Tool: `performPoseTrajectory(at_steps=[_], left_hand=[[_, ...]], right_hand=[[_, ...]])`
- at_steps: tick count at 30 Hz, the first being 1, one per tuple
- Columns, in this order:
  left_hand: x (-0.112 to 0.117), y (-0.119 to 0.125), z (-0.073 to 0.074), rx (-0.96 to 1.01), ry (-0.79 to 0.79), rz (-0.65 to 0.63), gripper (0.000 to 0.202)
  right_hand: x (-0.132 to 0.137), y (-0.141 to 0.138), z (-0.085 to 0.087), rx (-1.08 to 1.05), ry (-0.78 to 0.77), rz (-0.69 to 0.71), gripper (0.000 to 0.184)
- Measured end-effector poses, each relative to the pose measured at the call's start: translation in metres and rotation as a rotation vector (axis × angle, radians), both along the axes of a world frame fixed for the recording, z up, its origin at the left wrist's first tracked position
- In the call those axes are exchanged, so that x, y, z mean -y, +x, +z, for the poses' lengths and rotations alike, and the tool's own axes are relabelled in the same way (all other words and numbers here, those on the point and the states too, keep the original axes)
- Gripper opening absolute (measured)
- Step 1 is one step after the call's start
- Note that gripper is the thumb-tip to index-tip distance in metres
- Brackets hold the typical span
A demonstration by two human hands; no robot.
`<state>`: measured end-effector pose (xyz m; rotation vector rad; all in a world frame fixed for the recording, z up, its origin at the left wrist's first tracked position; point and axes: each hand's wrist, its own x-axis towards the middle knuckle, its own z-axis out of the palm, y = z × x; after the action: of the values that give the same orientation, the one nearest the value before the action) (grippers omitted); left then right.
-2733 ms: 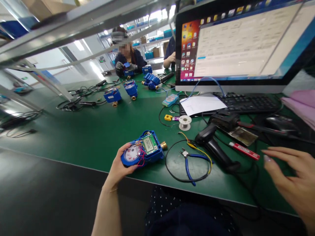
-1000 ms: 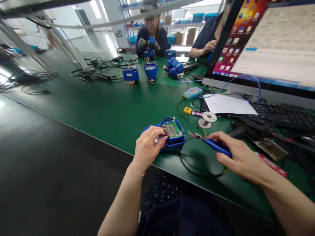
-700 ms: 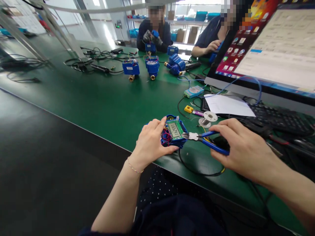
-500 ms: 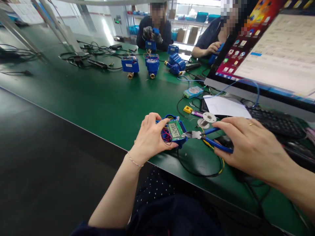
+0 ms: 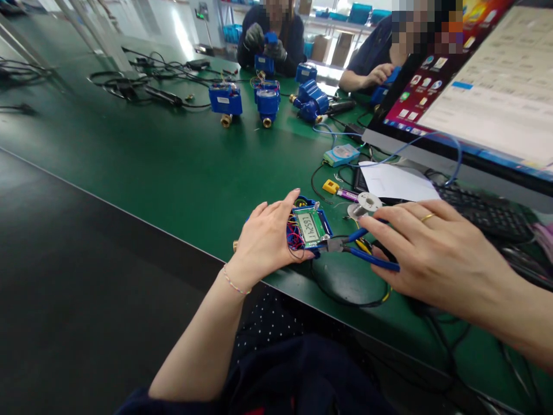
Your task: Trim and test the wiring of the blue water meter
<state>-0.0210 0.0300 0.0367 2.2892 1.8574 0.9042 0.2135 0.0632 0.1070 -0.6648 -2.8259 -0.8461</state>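
Observation:
My left hand [image 5: 263, 242] grips a blue water meter [image 5: 311, 226] near the front edge of the green table [image 5: 164, 167]; its cover is off, showing a small LCD board and red and blue wires. My right hand [image 5: 427, 253] holds blue-handled cutters [image 5: 358, 248], their jaws touching the meter's lower right side. A loop of black cable [image 5: 345, 288] lies under the cutters.
A solder spool [image 5: 365, 203], white paper [image 5: 395, 181], keyboard [image 5: 479, 210] and large monitor [image 5: 479, 86] stand to the right. Three blue meters [image 5: 268, 101] and cables [image 5: 142, 86] lie at the far side, where two other people handle meters.
My right hand took up the cutters and brought them to the meter. My left hand shifted its grip and turned the meter; the jaws now sit lower on its side.

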Motion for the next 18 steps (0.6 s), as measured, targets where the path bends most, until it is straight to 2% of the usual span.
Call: performPoseTrajectory(at_steps=[2, 5, 13, 16, 18], left_hand=[[0.001, 0.0, 0.0, 0.013, 0.0, -0.012, 0.107], [0.004, 0.002, 0.0, 0.041, -0.009, -0.038, 0.104], [0.007, 0.004, 0.006, 0.032, -0.072, -0.055, 0.104], [0.005, 0.002, 0.006, 0.034, -0.093, -0.053, 0.105], [0.004, 0.0, 0.007, 0.038, -0.106, -0.046, 0.106]], right_hand=[[-0.002, -0.003, 0.004, 0.029, -0.011, 0.015, 0.034], [-0.007, -0.007, 0.01, 0.055, -0.106, -0.022, 0.029], [-0.018, -0.027, 0.029, 0.31, -0.299, -0.256, 0.024], [-0.02, -0.033, 0.034, 0.308, -0.305, -0.283, 0.025], [-0.02, -0.033, 0.035, 0.283, -0.27, -0.237, 0.027]])
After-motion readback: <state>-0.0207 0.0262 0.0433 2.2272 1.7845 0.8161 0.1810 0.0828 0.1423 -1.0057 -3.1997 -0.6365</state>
